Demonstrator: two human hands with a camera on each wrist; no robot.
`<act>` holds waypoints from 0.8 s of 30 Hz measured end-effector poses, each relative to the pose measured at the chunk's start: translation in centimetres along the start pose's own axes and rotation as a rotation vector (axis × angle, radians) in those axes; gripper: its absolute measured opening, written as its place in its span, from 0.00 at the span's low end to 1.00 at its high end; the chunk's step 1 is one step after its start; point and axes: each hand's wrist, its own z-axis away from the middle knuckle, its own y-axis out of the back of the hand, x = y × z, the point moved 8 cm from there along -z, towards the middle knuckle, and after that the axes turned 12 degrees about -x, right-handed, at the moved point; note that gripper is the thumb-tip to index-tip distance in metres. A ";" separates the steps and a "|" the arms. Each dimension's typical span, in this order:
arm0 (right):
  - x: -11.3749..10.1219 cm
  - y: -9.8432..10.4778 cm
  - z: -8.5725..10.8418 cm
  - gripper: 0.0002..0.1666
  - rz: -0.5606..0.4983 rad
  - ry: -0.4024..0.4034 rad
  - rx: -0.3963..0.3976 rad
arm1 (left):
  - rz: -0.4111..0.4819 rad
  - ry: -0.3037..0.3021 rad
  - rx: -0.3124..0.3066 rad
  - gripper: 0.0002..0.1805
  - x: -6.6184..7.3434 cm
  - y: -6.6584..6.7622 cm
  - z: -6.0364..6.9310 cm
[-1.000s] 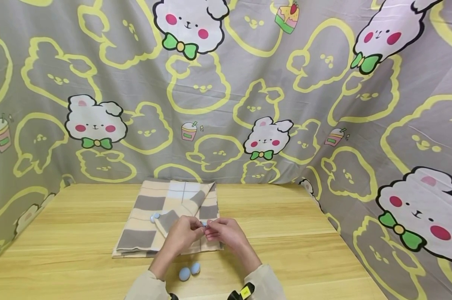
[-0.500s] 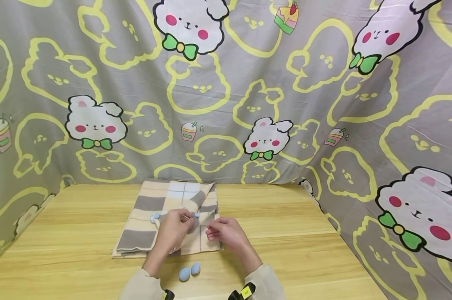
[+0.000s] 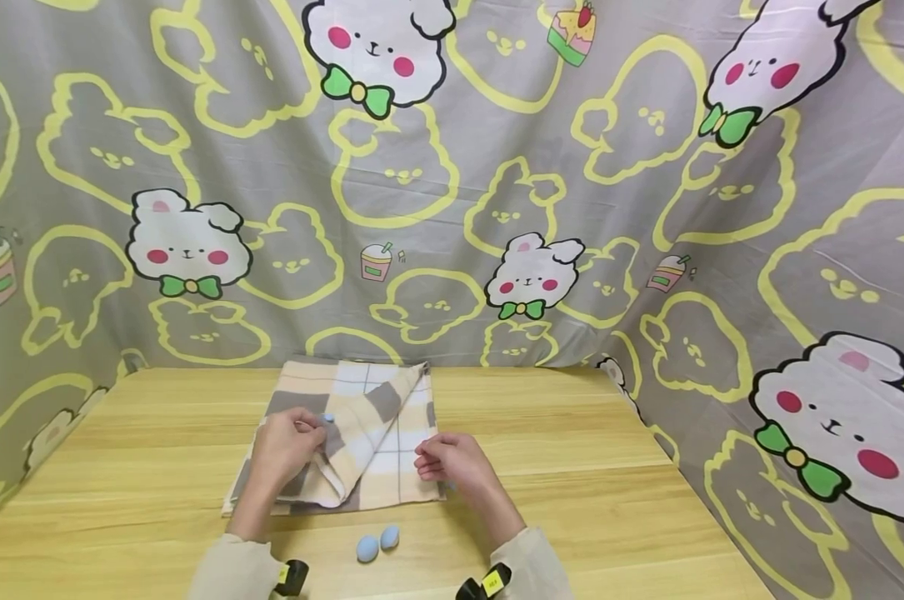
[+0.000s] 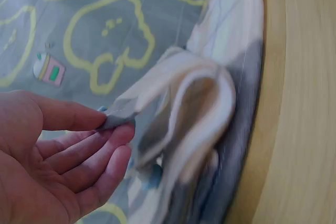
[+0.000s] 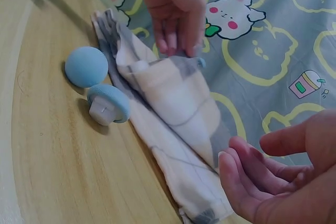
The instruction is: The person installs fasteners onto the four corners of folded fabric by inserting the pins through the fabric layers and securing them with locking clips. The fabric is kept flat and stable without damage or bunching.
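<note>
One plaid cloth (image 3: 369, 433), folded, lower left of centre on the bench (image 3: 571, 450); its turned-back edge slants toward upper right. Left hand (image 3: 287, 446) — nearer the lifted corner (image 4: 122, 113) — grip clamped on it. Right hand (image 3: 455, 467) at right edge: thumb, fingers apart, nothing held.

Open desk (image 3: 549, 433) left and right of the folded checked blanket (image 3: 362, 433); pass there. Blocked: left grip (image 3: 287, 446) holding up a corner over its left half, right grip (image 3: 455, 467) by its right edge, two blue round clips (image 3: 367, 547) off its near edge, curtain (image 3: 452, 183) behind.
</note>
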 end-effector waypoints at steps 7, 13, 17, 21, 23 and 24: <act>-0.1 0.0 0.1 0.15 0.041 0.003 0.002 | -0.024 0.037 -0.045 0.07 -2.2 0.4 -0.4; -0.1 -0.1 0.1 0.16 0.054 0.002 0.004 | -0.017 0.023 -0.051 0.07 -2.6 0.2 -0.6; -0.1 0.0 0.1 0.16 0.061 0.006 0.006 | -0.056 0.033 0.000 0.12 -2.0 0.4 -0.4; -0.2 0.0 0.3 0.16 0.079 0.008 0.013 | -0.085 0.027 0.033 0.14 -0.5 -0.1 0.0; -0.4 0.1 0.4 0.15 0.097 0.012 0.018 | -0.094 -0.014 0.030 0.10 0.6 -0.9 0.2; -0.4 0.1 0.4 0.15 0.112 0.017 0.024 | -0.100 -0.040 0.020 0.08 1.3 -1.4 0.2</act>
